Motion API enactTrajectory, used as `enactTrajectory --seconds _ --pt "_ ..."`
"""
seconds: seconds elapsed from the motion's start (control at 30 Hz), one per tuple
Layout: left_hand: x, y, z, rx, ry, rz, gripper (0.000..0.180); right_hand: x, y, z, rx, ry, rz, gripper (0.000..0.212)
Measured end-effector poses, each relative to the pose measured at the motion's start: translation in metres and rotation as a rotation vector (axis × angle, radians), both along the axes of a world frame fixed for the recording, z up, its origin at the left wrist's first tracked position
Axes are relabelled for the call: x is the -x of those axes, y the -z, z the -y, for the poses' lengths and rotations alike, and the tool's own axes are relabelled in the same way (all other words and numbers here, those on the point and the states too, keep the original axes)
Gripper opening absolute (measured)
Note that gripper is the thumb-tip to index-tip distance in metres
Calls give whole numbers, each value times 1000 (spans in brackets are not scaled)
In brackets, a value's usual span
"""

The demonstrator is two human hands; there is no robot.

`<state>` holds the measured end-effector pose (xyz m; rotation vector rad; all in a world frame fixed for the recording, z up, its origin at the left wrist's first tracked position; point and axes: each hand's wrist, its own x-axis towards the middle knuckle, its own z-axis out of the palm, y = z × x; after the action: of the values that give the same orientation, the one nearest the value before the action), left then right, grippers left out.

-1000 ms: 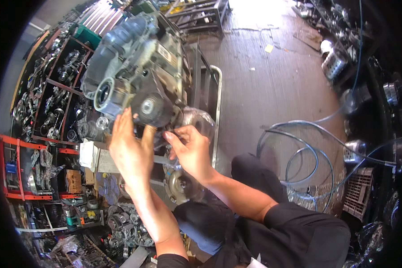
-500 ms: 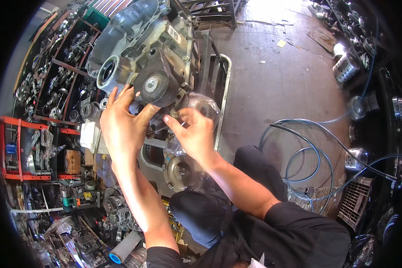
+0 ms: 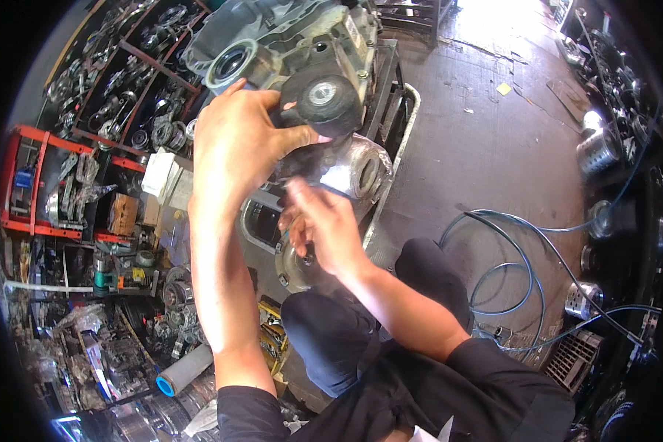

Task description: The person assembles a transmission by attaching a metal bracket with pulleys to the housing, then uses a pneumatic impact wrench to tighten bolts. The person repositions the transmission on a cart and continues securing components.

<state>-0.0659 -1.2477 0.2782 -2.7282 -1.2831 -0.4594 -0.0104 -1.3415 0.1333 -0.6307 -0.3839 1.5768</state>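
A metal gearbox housing (image 3: 287,44) stands at the upper middle, with an open round bore at its left. On its near side sits a black round mount (image 3: 324,103) with a metal centre. My left hand (image 3: 236,132) grips this mount, thumb along its lower edge and fingers behind its left side. Lower and to the right, my right hand (image 3: 324,228) is apart from the housing, fingers curled and partly blurred. A small dark piece shows near its fingertips, too indistinct to name. Beside that hand lies a plastic-wrapped round part (image 3: 365,173).
A metal stand (image 3: 405,140) with a pale tubular rail holds the housing. Shelves of metal parts (image 3: 118,96) and a red rack (image 3: 22,184) line the left. A coiled hose (image 3: 493,221) lies on the floor at right. A grey cylinder (image 3: 188,368) lies lower left.
My right hand has drawn back from beneath the mount, down toward me. My left hand stays on the mount. The whole view has shifted, placing the housing higher and farther right.
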Motion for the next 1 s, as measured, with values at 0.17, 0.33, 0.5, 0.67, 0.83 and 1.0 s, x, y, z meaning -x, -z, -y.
enactTrajectory --seconds 0.17,0.33,0.5,0.67,0.83,1.0 --pt "-1 -2 1 -57 19 3 42 21 -11 -2 -23 174 222 35" --pt "-4 -6 4 15 -64 -12 45 21 -12 -4 -56 -35 -411 50" --pt "-5 -9 7 37 -95 -26 47 21 -9 -4 -88 -120 -540 48" --pt "-5 -6 3 64 -105 -30 47 26 -10 -10 -36 266 -184 24" --pt "-3 -5 0 -2 -69 -38 49 29 -17 -5 -41 220 -302 22" --pt "-6 -8 6 -9 -72 7 51 19 -20 1 -24 -50 -565 41"
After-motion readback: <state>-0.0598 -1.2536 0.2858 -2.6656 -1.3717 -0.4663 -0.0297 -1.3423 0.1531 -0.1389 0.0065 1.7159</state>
